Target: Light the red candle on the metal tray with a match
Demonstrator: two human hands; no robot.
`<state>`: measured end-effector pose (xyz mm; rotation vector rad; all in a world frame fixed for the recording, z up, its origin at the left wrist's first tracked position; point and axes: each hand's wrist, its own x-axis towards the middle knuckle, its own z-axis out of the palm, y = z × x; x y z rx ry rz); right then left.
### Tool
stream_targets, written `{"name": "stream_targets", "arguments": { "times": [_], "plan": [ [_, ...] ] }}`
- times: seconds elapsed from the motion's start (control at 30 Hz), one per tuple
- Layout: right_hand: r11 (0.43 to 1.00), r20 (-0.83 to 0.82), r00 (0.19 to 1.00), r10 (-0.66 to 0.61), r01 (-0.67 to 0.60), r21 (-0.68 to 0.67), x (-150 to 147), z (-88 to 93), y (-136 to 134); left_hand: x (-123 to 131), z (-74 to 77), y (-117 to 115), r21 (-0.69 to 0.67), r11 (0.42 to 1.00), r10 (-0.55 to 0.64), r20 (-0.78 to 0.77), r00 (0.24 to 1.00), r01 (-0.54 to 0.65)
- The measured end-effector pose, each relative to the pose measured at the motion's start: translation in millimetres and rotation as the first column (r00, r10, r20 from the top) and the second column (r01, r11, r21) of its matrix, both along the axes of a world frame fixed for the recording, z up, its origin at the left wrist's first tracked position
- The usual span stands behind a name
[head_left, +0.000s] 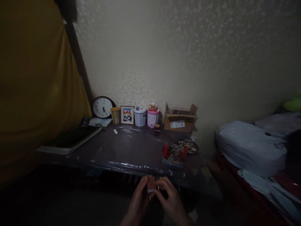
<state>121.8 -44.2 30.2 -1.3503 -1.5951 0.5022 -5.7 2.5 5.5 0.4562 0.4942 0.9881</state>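
Low in the picture, below the front edge of a dark desk (131, 150), my left hand (139, 201) and my right hand (169, 200) meet. Both pinch a small reddish-orange block (151, 184) with a pale lower edge between their fingertips. The fingers of both hands are curled round it. The room is dim and the block's details are hard to make out.
On the plastic-covered desk stand a round clock (102, 107), a framed panda picture (127, 115), two tins (140, 116), an open cardboard box (180, 121), two patterned dishes (174, 154) and a dark notebook (70, 139). A yellow curtain (35, 88) hangs at left; bagged bedding (251, 147) lies at right.
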Motion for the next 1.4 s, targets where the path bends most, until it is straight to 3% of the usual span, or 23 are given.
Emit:
{"name": "stream_targets", "arguments": {
  "times": [0.27,0.57,0.7,0.93,1.1,1.4],
  "plan": [
    [0.999,-0.096,0.995,-0.034,0.034,0.001,0.1,-1.4,4.8,0.5,7.8,3.7,0.126,0.985,0.146,-0.257,0.955,-0.117],
    [0.999,-0.254,0.966,-0.042,0.045,0.005,10.6,-3.9,10.7,2.4,19.9,-2.3,0.289,0.955,0.161,-0.324,0.932,-0.064],
    [0.999,-0.328,0.944,-0.037,0.023,-0.047,12.2,-2.6,10.7,1.8,14.4,-3.5,0.267,0.963,0.113,-0.29,0.95,-0.033],
    [0.989,-0.515,0.85,-0.113,0.046,-0.142,15.8,2.0,13.4,5.9,12.1,-1.7,0.05,0.998,0.052,-0.088,0.995,-0.047],
    [0.989,-0.549,0.827,-0.117,0.049,-0.138,18.6,-0.6,16.9,9.0,9.1,-0.5,0.065,0.998,0.02,-0.003,1.0,-0.02],
    [0.989,-0.522,0.842,-0.137,0.085,-0.122,24.1,-4.2,20.2,9.1,9.7,1.7,0.072,0.997,0.0,-0.002,1.0,0.001]
  ]
}}
